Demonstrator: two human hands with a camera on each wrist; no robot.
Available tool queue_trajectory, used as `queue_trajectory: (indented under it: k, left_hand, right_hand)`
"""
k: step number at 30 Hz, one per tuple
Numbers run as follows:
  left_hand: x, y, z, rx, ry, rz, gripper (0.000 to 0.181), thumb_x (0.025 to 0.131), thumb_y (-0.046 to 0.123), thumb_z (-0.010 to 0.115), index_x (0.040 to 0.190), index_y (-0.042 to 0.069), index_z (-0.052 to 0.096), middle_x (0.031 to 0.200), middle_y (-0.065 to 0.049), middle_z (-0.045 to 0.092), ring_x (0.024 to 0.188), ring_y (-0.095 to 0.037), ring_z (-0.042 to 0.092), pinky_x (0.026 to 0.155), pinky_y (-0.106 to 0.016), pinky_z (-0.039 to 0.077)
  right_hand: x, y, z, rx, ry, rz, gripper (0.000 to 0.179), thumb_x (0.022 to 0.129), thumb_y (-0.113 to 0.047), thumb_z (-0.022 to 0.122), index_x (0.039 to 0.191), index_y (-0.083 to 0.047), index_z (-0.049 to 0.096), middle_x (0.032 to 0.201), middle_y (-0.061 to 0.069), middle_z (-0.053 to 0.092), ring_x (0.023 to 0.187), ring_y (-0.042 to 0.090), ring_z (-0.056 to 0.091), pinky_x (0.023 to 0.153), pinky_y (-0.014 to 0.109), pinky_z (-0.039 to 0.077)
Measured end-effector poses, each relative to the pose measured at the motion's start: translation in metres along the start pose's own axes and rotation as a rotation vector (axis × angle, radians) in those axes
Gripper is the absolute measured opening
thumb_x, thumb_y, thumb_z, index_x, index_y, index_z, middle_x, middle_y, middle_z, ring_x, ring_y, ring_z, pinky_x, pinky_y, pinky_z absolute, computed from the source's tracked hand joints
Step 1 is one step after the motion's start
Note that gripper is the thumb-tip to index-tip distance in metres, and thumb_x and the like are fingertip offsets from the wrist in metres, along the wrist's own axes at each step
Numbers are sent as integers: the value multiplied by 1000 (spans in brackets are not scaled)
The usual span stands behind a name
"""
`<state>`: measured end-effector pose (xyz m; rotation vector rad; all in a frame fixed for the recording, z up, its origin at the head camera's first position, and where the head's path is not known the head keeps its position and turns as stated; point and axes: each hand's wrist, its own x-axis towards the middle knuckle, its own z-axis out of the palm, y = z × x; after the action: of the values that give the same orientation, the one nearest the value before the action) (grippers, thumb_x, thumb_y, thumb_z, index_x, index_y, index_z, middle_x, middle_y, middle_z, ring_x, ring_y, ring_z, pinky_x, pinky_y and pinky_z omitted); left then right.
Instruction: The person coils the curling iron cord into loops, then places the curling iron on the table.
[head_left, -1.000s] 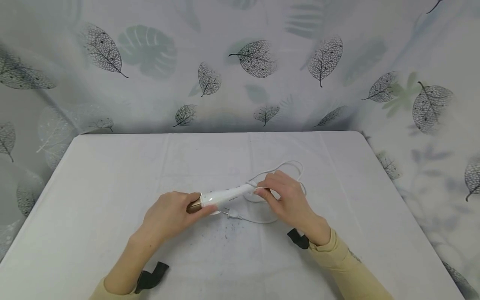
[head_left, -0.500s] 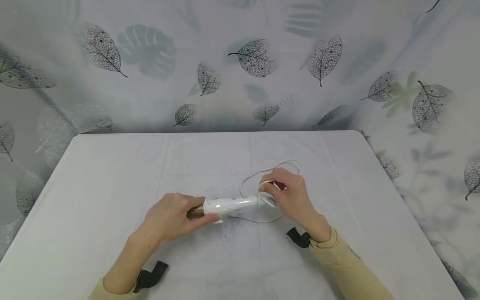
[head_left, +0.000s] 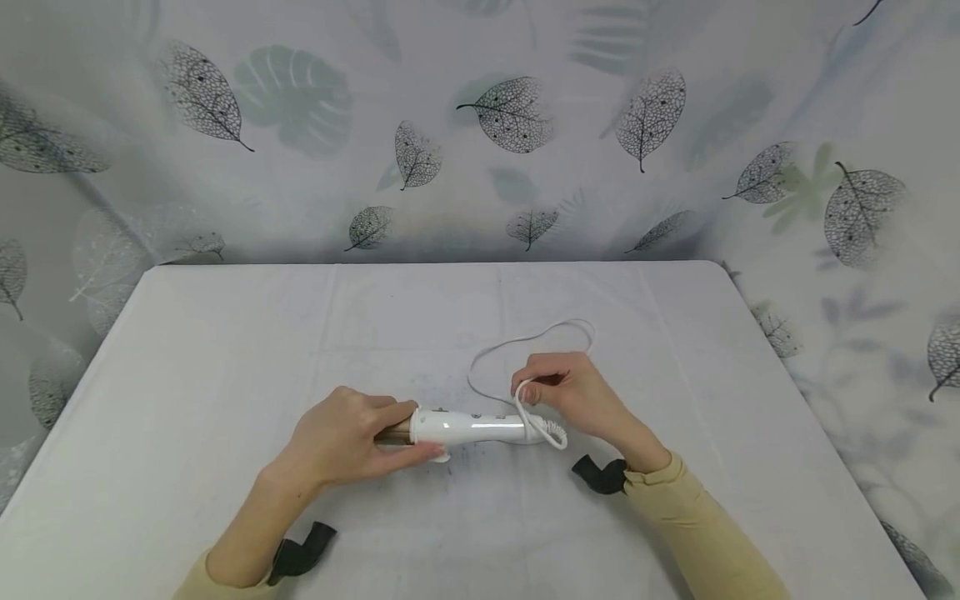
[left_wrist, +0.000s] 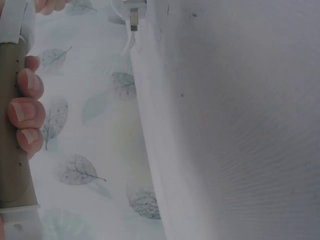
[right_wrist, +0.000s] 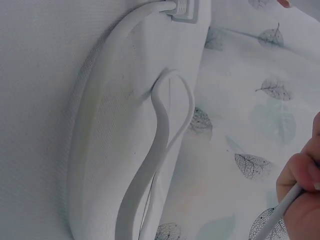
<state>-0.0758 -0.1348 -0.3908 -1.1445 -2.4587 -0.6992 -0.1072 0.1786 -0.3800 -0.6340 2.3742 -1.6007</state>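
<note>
A hair iron with a white handle (head_left: pixel 472 427) lies level across the middle of the head view. My left hand (head_left: pixel 337 437) grips its gold-brown barrel (left_wrist: pixel 11 120), fingers curled round the far side in the left wrist view. With thumb and fingers my right hand (head_left: pixel 573 390) pinches the white cord (head_left: pixel 518 402) just above the handle's right end. Part of that cord passes around the handle there. More of the cord (right_wrist: pixel 150 170) runs in loops over the table. The plug (left_wrist: pixel 134 16) shows in the left wrist view, while the handle hides it from the head view.
A white cloth covers the table (head_left: pixel 247 350). Behind it hangs a leaf-patterned curtain (head_left: pixel 465 183). Dark straps (head_left: pixel 303 552) stick out near both wrists. Small dark marks show on the cloth near the handle.
The hair iron has turned level, its handle end coming down toward the person. The right hand has kept its pinch on the cord, and the loop behind has spread leftward. The plug has gone behind the handle.
</note>
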Motion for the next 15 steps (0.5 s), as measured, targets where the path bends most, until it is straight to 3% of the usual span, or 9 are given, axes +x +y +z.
queue_trajectory:
  k: [6, 10, 15]
  left_hand:
    - [4, 1, 2, 16, 132, 64, 43, 91, 62, 62, 78, 21, 62, 57, 17, 40, 51, 7, 24, 47, -10, 17]
    - [4, 2, 4, 51, 156, 44, 44, 91, 65, 59, 78, 22, 59, 56, 16, 37, 51, 6, 23, 48, -10, 16]
    - [6, 4, 5, 96, 190, 27, 47, 91, 66, 58, 78, 21, 58, 55, 14, 38, 48, 4, 24, 46, -12, 16]
  right_hand:
    - [1, 5, 2, 37, -4, -81, 6, 91, -2, 68, 92, -3, 74, 76, -3, 58, 70, 9, 52, 64, 22, 45]
    - [3, 13, 4, 80, -3, -145, 12, 97, -1, 61, 99, -1, 72, 84, -3, 63, 73, 9, 51, 66, 22, 44]
    - [3, 16, 7, 136, 7, -193, 26, 103, -20, 55, 99, 0, 71, 87, -3, 66, 69, 6, 48, 59, 20, 41]
